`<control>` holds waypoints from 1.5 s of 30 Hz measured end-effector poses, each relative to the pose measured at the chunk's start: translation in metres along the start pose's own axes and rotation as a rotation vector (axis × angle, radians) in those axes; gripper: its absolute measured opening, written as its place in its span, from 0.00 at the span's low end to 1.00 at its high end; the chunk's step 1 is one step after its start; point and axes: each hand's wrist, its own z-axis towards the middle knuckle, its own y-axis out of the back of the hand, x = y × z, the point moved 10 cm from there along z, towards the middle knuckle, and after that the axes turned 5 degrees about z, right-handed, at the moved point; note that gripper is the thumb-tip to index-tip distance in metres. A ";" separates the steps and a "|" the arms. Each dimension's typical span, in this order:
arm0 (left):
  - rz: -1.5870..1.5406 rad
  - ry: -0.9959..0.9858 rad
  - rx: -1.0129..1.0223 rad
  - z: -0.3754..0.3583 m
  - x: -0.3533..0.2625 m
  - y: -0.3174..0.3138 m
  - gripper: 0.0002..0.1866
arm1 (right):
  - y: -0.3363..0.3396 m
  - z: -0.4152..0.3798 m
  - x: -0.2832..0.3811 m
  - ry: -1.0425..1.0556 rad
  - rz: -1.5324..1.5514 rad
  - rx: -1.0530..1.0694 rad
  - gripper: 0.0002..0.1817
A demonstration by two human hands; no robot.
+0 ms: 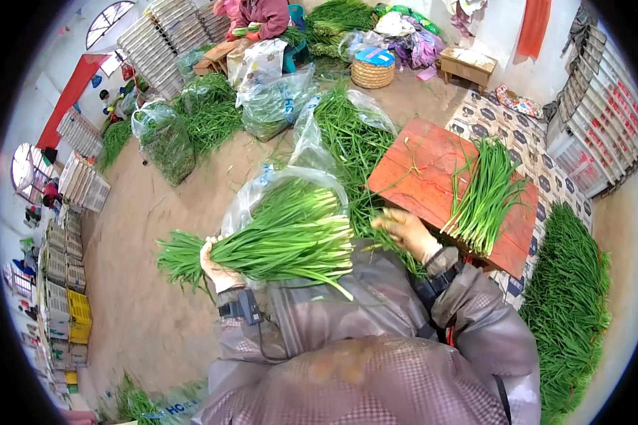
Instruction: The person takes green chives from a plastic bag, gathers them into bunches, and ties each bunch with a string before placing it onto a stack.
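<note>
The left hand (216,265) is clenched around a thick bundle of green chives (276,237), gripping it near the middle so that the leafy tips fan out to the left and the trimmed pale ends point right, lying level across the person's lap. The bundle rests against the mouth of a clear plastic bag (280,188) that stands open just behind it. The right hand (404,230) reaches forward with loosely curled fingers into a loose pile of chives (354,152) spread on the floor ahead; whether it has actually pinched any stalks cannot be told, since the fingers blur into the greens. Just to the right of that hand sits a low red worktop (422,170), tilted in the view, and on its right part lies a second, neatly aligned chive bunch (485,195) with its cut ends towards the person. A long heap of chives (571,297) runs along the floor at the far right, beside a patterned mat (507,127). Farther off, filled plastic bags of greens (166,138) stand on the earthen floor (138,297), a round woven basket (373,69) sits near a small wooden stool (468,65), and stacked white crates (159,42) line the walls. At the top edge another person in a pink sleeve (262,14) sits among more greens, well apart from the wearer's hands.
</note>
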 end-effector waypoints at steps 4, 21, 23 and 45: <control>-0.018 0.044 0.052 0.001 0.009 -0.022 0.04 | -0.086 -0.013 0.083 0.486 -0.607 0.191 0.19; -0.098 -0.079 0.152 0.001 -0.015 -0.030 0.14 | -0.132 -0.013 0.030 0.344 -0.568 0.402 0.14; -0.159 -0.086 0.217 -0.001 -0.022 -0.033 0.15 | -0.144 -0.043 0.013 0.005 -0.204 0.711 0.09; -0.365 0.021 0.725 -0.022 -0.036 -0.092 0.18 | -0.053 -0.027 0.039 0.238 -0.400 0.081 0.15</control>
